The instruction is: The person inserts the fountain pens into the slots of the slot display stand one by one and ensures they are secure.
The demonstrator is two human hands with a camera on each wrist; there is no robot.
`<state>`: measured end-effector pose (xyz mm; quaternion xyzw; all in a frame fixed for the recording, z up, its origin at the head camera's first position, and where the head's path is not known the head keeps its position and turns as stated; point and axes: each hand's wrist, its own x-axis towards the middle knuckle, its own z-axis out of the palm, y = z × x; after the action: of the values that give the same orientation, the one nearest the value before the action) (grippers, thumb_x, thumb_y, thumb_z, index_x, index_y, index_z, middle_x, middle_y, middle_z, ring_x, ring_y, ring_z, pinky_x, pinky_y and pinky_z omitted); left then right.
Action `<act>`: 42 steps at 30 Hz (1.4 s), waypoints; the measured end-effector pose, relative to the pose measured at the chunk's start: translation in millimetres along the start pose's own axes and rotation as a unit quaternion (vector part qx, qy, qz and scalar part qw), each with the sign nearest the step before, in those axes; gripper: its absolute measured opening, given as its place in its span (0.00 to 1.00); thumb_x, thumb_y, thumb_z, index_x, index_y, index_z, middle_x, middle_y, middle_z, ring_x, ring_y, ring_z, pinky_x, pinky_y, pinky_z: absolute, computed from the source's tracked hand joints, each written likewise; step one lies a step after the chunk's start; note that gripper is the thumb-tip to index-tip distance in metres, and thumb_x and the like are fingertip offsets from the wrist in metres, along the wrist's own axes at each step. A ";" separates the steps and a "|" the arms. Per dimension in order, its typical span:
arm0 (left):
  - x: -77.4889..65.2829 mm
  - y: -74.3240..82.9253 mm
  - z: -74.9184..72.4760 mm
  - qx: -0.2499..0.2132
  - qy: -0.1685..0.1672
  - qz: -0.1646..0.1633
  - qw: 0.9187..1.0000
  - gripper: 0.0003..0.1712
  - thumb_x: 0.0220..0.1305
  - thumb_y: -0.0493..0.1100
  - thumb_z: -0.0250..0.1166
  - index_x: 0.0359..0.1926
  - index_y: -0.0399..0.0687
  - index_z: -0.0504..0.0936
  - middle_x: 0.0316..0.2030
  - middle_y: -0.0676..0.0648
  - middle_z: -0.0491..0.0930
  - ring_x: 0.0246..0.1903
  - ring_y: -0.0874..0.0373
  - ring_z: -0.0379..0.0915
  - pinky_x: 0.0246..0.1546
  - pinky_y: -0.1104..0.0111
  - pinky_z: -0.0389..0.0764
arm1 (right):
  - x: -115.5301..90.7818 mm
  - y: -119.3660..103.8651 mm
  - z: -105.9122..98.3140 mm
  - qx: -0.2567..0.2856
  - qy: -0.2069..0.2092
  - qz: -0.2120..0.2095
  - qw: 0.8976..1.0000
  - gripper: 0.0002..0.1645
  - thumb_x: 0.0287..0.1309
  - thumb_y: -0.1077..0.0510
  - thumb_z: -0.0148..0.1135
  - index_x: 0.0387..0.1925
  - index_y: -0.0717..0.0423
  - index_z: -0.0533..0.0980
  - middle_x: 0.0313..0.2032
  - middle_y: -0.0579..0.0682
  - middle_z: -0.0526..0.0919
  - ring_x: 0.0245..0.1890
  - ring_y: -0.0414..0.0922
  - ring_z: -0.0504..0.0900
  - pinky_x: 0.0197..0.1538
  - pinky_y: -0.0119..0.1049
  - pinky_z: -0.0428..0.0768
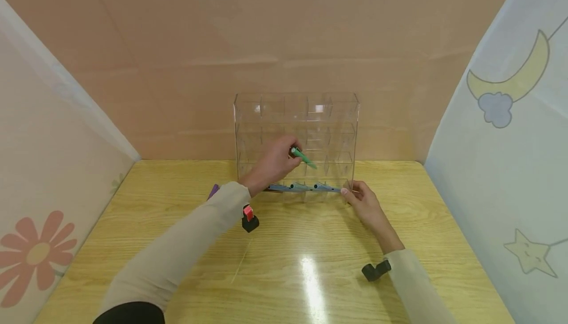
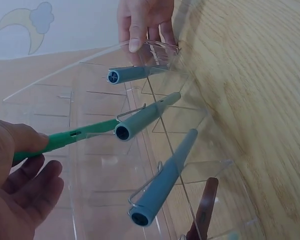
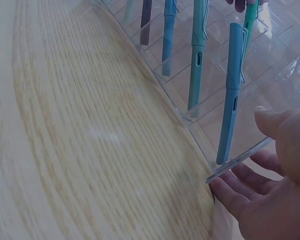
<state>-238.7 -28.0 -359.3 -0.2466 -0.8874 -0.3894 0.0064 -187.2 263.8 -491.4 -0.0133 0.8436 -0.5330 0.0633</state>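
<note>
My left hand (image 1: 276, 160) pinches a green pen (image 1: 304, 158) between thumb and fingers, in front of a clear plastic rack (image 1: 295, 117) with several rows of compartments. In the left wrist view this pen (image 2: 72, 138) points toward the rack, its far end behind a teal pen (image 2: 149, 118). Along the rack's bottom row lie a blue pen (image 2: 162, 182), the teal one, another blue pen (image 3: 230, 95) at the right end and a dark brown pen (image 2: 206, 207). My right hand (image 1: 367, 206) holds the rack's lower right corner, thumb in front and fingers around the side panel (image 3: 242, 159).
The rack stands on a wood-grain table (image 1: 306, 245) near a plain tan backdrop (image 1: 293, 28). A purple object (image 1: 214, 191), partly hidden by my left forearm, is at the rack's lower left. Patterned side panels (image 1: 501, 156) flank the table.
</note>
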 end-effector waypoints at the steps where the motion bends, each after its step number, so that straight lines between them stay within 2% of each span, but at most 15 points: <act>1: 0.8 0.5 1.8 0.005 -0.004 0.000 1.000 0.05 0.74 0.35 0.66 0.48 0.43 0.82 0.45 0.46 0.84 0.43 0.56 0.83 0.46 0.67 0.86 | -0.2 0.3 0.0 0.000 0.001 0.001 1.000 0.42 0.81 0.39 0.54 0.77 0.65 0.60 0.75 0.67 0.67 0.76 0.66 0.70 0.73 0.60 0.75; 5: 2.1 3.0 7.3 0.018 -0.017 -0.007 1.000 0.05 0.74 0.35 0.66 0.48 0.44 0.82 0.46 0.47 0.84 0.43 0.56 0.81 0.45 0.66 0.85 | -2.0 0.0 0.5 0.004 -0.003 0.001 1.000 0.41 0.81 0.40 0.54 0.76 0.66 0.60 0.76 0.67 0.66 0.77 0.67 0.69 0.74 0.61 0.74; 13: 5.5 5.4 12.4 0.052 -0.035 -0.012 0.998 0.05 0.75 0.36 0.65 0.49 0.44 0.82 0.48 0.46 0.84 0.46 0.56 0.82 0.48 0.64 0.87 | -4.3 -3.2 0.3 0.009 -0.008 -0.006 1.000 0.42 0.80 0.39 0.55 0.77 0.66 0.59 0.78 0.67 0.64 0.78 0.68 0.67 0.75 0.63 0.72; 25: 4.1 -0.5 12.1 0.039 -0.035 -0.012 0.999 0.06 0.73 0.33 0.66 0.48 0.43 0.81 0.48 0.46 0.84 0.47 0.54 0.83 0.51 0.62 0.87 | -2.5 -4.0 1.7 0.006 -0.008 -0.011 1.000 0.42 0.81 0.40 0.54 0.77 0.67 0.59 0.77 0.68 0.64 0.78 0.68 0.67 0.75 0.64 0.72; 30: 2.7 -2.2 8.6 0.051 -0.043 -0.023 0.998 0.08 0.74 0.35 0.65 0.51 0.43 0.81 0.51 0.46 0.85 0.48 0.54 0.83 0.51 0.62 0.87 | -1.3 -4.6 3.0 0.009 -0.009 -0.008 1.000 0.43 0.81 0.39 0.54 0.77 0.67 0.59 0.77 0.68 0.63 0.78 0.68 0.66 0.75 0.63 0.72; 36: -0.7 -2.0 2.6 0.045 -0.038 -0.054 0.997 0.16 0.78 0.42 0.63 0.61 0.44 0.78 0.56 0.43 0.85 0.43 0.56 0.84 0.42 0.65 0.86 | -0.3 -4.1 5.0 0.015 -0.009 -0.004 1.000 0.42 0.80 0.40 0.55 0.77 0.66 0.59 0.77 0.68 0.64 0.78 0.68 0.66 0.76 0.63 0.71; 42: -2.0 -4.0 -2.2 0.040 -0.015 -0.053 0.998 0.13 0.78 0.42 0.63 0.58 0.45 0.79 0.49 0.45 0.85 0.39 0.56 0.83 0.36 0.68 0.84 | 0.3 -3.4 5.7 0.014 -0.009 -0.009 1.000 0.41 0.81 0.41 0.55 0.76 0.67 0.60 0.76 0.68 0.65 0.78 0.68 0.67 0.75 0.64 0.72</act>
<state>-239.1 -32.7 -360.9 -0.2045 -0.9142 -0.3495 -0.0178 -186.9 257.2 -490.8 -0.0245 0.8355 -0.5450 0.0662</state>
